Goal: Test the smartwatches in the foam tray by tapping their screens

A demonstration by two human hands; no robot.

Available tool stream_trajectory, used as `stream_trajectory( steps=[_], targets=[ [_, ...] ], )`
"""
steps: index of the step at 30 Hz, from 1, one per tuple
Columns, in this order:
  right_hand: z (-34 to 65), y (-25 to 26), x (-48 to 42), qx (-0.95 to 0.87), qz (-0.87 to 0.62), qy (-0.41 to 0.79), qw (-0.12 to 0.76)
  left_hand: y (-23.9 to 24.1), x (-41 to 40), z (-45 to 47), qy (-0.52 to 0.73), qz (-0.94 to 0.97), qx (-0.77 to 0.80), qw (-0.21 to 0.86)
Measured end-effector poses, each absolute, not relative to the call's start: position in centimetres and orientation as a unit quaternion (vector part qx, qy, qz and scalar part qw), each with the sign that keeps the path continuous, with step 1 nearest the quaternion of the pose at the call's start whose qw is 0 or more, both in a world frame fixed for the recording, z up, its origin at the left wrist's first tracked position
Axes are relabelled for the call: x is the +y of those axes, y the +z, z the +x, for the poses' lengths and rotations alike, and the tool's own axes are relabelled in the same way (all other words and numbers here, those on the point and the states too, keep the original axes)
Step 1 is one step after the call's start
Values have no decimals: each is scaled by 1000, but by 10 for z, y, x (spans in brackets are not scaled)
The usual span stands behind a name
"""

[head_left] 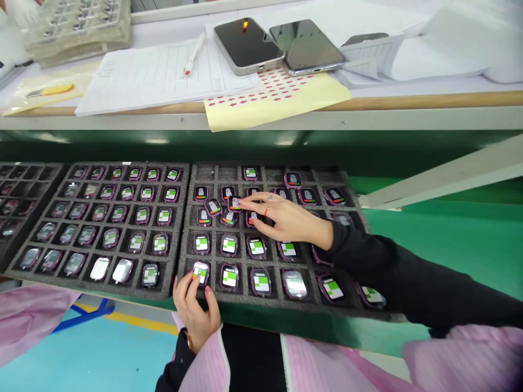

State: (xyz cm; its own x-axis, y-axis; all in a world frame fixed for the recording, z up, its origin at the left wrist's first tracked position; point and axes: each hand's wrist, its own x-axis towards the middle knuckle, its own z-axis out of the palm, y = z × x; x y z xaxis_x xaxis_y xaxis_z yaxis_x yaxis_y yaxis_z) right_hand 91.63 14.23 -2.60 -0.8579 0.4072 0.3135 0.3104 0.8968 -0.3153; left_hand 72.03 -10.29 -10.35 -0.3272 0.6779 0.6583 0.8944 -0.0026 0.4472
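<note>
Watch point(201, 272) pinched by left hand point(195, 307); right hand point(286, 219) spread wide over loose watches point(229, 209) (light, slick glass, prob. fragile): best gripped at edges.

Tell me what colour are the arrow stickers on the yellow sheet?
Red; the head view shows the stickers best.

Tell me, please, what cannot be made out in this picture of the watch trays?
1. Head view: the watches beneath the right hand and its black sleeve are covered.
2. Head view: the left hand hides with its fingers whether it grips or only touches the corner watch.
3. Head view: the far-left tray is cut off by the picture's edge.
4. Head view: print on the paper form is too small to read.
</note>
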Motion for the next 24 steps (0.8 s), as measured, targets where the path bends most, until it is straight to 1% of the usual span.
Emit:
stream_trajectory(
  steps=[4, 8, 14, 19, 24],
  targets=[
    [913, -29, 145, -962, -166, 115, 185, -104, -103, 720, -419, -562, -701, 129],
    [901, -31, 156, -950, -221, 96, 199, -104, -104, 720, -416, -563, -702, 129],
    [883, -40, 171, -955, -253, 93, 126, -103, -103, 721, -415, -563, -704, 126],
    [878, -35, 186, -951, -258, 86, 146, -101, -103, 721, -411, -571, -699, 128],
    [862, -31, 227, -937, -298, 87, 158, -101, -105, 721, -402, -570, -705, 128]
  ],
)
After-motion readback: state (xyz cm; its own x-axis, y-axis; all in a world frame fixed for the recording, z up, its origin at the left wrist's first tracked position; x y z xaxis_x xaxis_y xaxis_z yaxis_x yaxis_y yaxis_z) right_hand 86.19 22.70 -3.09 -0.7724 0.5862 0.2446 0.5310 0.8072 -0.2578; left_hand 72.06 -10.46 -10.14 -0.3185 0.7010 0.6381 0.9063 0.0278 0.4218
